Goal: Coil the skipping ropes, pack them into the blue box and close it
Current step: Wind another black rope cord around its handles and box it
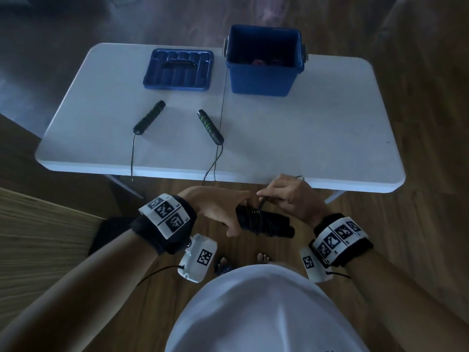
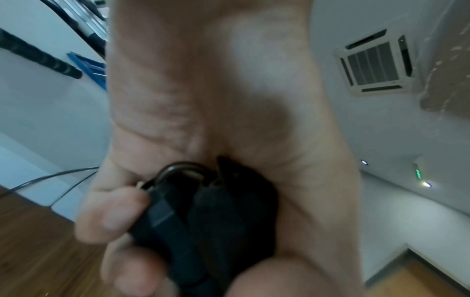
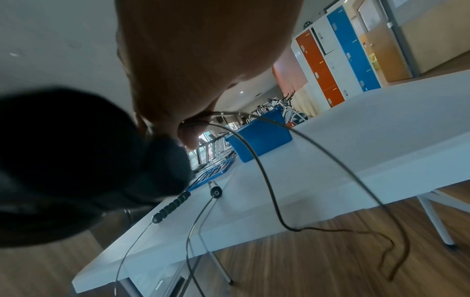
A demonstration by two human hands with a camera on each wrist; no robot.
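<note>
Left hand (image 1: 220, 212) grips the black foam handles (image 1: 265, 223), right hand (image 1: 289, 196) pinches thin cord, winding. 1 more black-and-green rope (image 1: 210, 127) waits on the white surface (image 1: 317, 128); open blue plastic box (image 1: 264, 60) has something reddish inside, blue lid (image 1: 177, 69) beside.

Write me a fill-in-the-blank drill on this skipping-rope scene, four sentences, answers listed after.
1. The left hand grips the black ____ of the rope being coiled.
2. The right hand pinches that rope's ____.
3. The blue box stands with its lid ____.
4. The other rope's two handles lie on the ____ table.

Answers: handles; cord; off; white
</note>
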